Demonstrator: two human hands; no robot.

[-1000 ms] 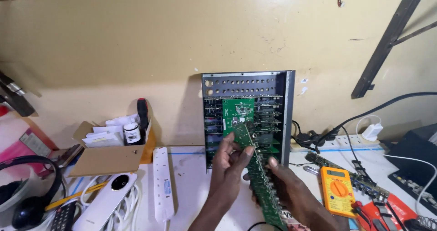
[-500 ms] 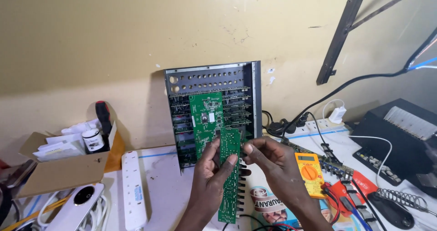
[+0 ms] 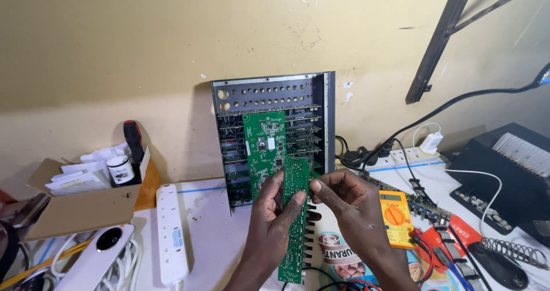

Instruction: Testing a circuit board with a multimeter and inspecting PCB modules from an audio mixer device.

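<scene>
A long, narrow green circuit board [image 3: 295, 222] stands nearly upright in front of me. My left hand [image 3: 274, 219] wraps its left edge, thumb on the face. My right hand [image 3: 348, 202] pinches its upper right edge with the fingertips. Just behind stands a grey metal chassis [image 3: 272, 93], leaning against the wall, with several green boards stacked in it and another green circuit board [image 3: 263, 145] lying across its front.
A yellow multimeter [image 3: 395, 217] with red and black leads lies to the right. A white power strip [image 3: 171, 234] lies to the left, beside an open cardboard box [image 3: 80, 208] holding a small bottle and a screwdriver. A black device [image 3: 513, 173] sits far right.
The view has swung left, so the chassis sits more central. The board has been turned from a slant to nearly upright, and both hands have closed on its upper part.
</scene>
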